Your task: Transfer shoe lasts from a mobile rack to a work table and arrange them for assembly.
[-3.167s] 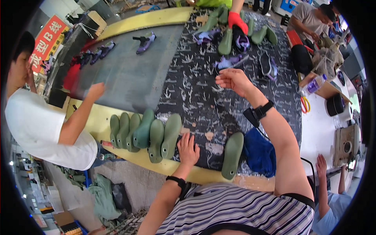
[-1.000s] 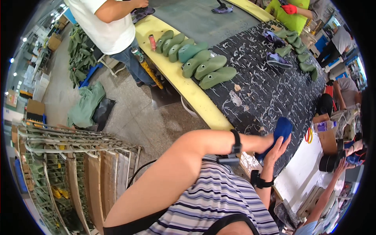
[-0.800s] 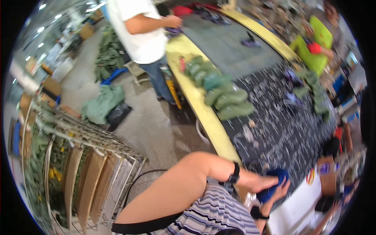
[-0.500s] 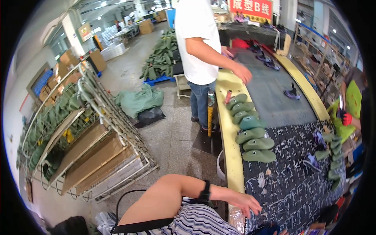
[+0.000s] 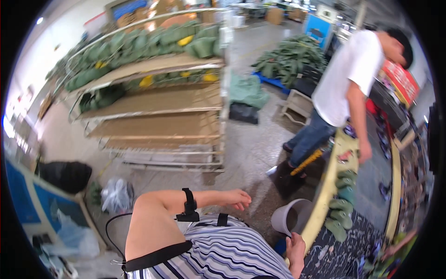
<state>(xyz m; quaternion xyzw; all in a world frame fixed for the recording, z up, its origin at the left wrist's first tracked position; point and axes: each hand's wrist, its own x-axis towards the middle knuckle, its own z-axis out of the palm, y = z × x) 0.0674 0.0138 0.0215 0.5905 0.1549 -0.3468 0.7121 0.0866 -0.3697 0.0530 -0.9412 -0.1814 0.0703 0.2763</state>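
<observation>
My left hand [image 5: 238, 199] is in front of my body, over the floor, with its fingers loosely bent and apart, holding nothing visible. Lower down, my right hand [image 5: 296, 251] is beside the yellow edge of the conveyor table, fingers bent and a little apart. Nothing shows in it. A row of green shoe lasts [image 5: 341, 211] lies along that edge, beyond my right hand. To the left stands a wheeled-looking metal rack [image 5: 222, 135] with green lasts on its upper shelves and bare brown boards [image 5: 162, 125] below.
A grey-white bucket [image 5: 283, 218] stands beside the conveyor's yellow edge [image 5: 320, 209]. A person in a white shirt [image 5: 341, 69] leans over the belt. Behind are a heap of green lasts [image 5: 295, 53] and green cloth [image 5: 248, 90]. A plastic bag [image 5: 117, 194] lies at the left.
My view has turned left, bringing the rack to the middle and the conveyor to the right. My left hand has left the table edge; my right hand has come into view. The other person leans over.
</observation>
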